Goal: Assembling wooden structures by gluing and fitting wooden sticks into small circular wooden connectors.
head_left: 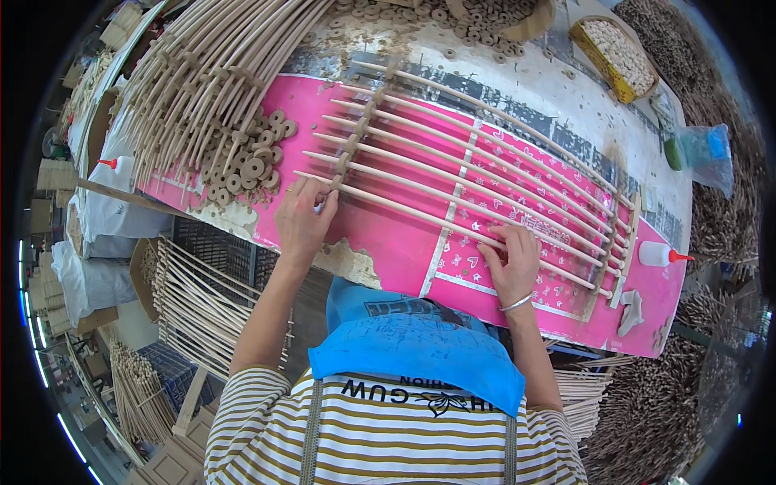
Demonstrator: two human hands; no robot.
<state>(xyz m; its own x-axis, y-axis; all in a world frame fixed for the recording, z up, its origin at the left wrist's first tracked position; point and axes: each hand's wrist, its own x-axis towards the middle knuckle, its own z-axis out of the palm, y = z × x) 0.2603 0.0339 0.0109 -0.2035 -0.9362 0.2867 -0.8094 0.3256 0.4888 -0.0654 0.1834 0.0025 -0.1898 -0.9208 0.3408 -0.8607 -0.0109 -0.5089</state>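
Observation:
Several pale wooden rods lie side by side across a slotted wooden strip at the left and another slotted strip at the right. My left hand is at the left end of the nearest rod, its fingers curled together around the rod beside the left strip. Farther right, my right hand pinches the same rod, thumb on the near side and fingertips over it. A small whitish spot shows between my left fingers; I cannot tell what it is.
The rods lie over a pink-covered table. At left, a bundle of ringed rods and loose wooden rings sit on it. A white bottle with a red tip and a crumpled cloth lie right. A yellow box of pale pieces stands far right.

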